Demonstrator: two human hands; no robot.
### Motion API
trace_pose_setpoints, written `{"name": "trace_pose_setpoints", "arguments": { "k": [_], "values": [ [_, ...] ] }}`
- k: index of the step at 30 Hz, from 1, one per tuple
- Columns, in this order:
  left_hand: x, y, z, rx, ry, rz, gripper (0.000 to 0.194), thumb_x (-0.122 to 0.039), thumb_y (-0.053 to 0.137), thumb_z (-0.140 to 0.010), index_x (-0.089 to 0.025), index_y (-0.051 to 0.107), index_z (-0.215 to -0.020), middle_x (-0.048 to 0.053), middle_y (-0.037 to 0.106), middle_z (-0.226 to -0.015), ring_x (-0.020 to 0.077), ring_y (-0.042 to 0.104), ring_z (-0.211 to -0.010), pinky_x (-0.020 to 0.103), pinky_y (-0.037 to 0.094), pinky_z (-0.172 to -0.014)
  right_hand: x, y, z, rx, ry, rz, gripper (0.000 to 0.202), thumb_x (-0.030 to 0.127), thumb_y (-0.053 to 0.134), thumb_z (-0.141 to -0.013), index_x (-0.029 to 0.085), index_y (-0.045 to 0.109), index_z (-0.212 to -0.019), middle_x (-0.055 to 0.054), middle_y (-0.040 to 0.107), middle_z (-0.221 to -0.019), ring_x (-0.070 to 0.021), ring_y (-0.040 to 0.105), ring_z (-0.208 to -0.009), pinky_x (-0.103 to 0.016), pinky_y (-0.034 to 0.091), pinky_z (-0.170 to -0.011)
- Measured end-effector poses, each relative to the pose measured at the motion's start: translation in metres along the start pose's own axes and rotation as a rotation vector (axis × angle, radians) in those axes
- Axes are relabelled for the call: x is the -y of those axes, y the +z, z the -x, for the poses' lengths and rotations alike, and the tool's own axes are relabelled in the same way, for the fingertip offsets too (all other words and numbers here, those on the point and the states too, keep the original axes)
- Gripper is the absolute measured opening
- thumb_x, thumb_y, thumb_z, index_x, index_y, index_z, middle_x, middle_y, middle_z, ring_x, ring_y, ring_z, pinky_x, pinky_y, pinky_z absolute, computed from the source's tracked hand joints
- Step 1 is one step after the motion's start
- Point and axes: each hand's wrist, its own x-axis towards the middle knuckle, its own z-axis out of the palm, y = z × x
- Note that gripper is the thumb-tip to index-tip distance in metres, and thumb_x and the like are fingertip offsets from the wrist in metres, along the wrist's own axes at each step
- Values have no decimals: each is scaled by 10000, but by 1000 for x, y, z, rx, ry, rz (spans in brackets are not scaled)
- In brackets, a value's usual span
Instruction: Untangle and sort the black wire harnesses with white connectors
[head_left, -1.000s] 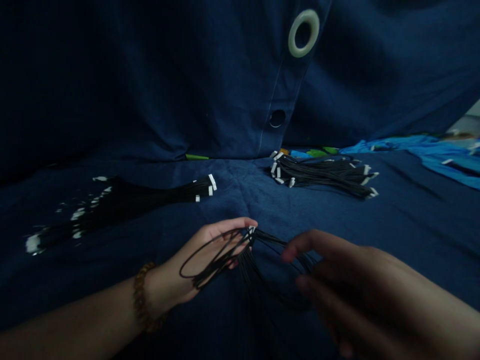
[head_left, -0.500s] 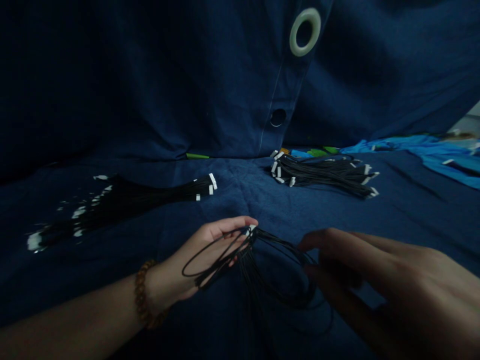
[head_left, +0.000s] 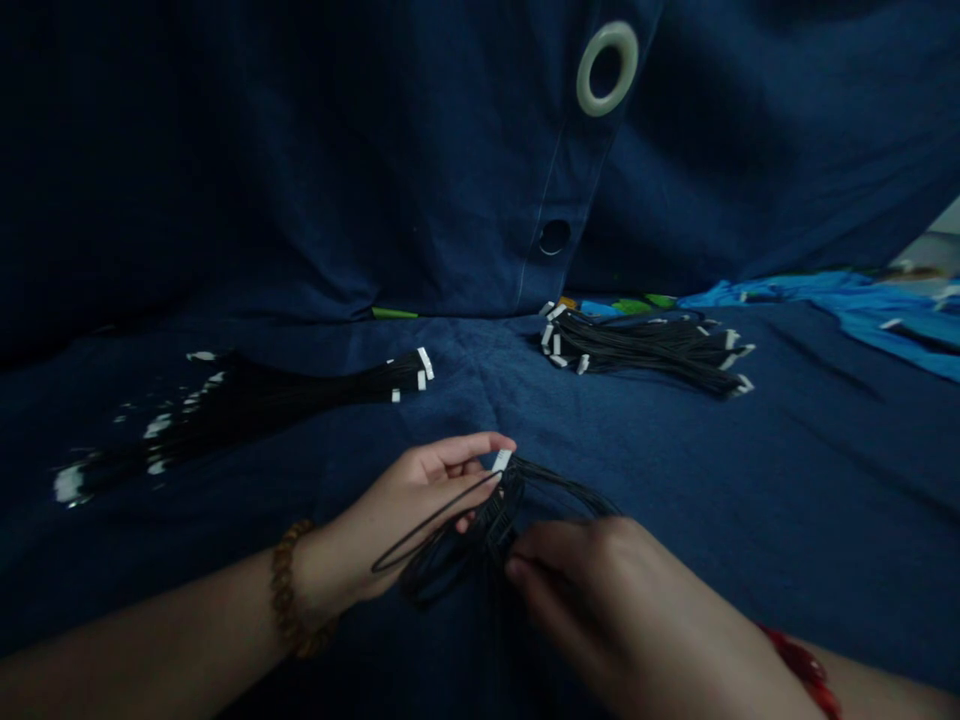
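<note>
right fingers [head_left: 551,543] — blurred — partly hide black wires [head_left: 566,483]

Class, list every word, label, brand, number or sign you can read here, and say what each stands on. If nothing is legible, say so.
No text can be read.
White connector in the left hand: tiny dark marks, too small to read.
Black cable bundles, left and right: white ends too small or blurred.
Pale ring: no lettering visible.
</note>
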Motion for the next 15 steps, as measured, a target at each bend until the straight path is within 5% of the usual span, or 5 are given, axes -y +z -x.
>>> {"name": "trace_pose_setpoints", "arguments": {
  "k": [9,12,15],
  "values": [
    [-4,2,-1,-33,-32,28,292,-188,659,-653,-209,638,-944,-45,498,-643,55,380,-537,155,305,-503,-6,-1,-3,-61,42,-190,132,173,426,-764,186,558,-763,-8,588,-675,-107,520,-567,-190,357,-482],
    [-4,3,1,3,-24,15,296,-207,650,-675,-205,624,-970,-38,521,-651,59,389,-544,158,292,-494,-9,-16,-1,37,90,-519,266,139,433,-723,201,511,-970,36,543,-615,-79,482,-485,-163,350,-429],
    [-4,3,4,9,-18,7,291,-216,635,-701,-221,619,-992,-37,529,-674,58,399,-561,158,301,-508,-14,-46,4,207,135,-880,158,184,411,-736,163,554,-802,58,454,-521,-37,384,-404,-134,317,-395]
  ]
}}
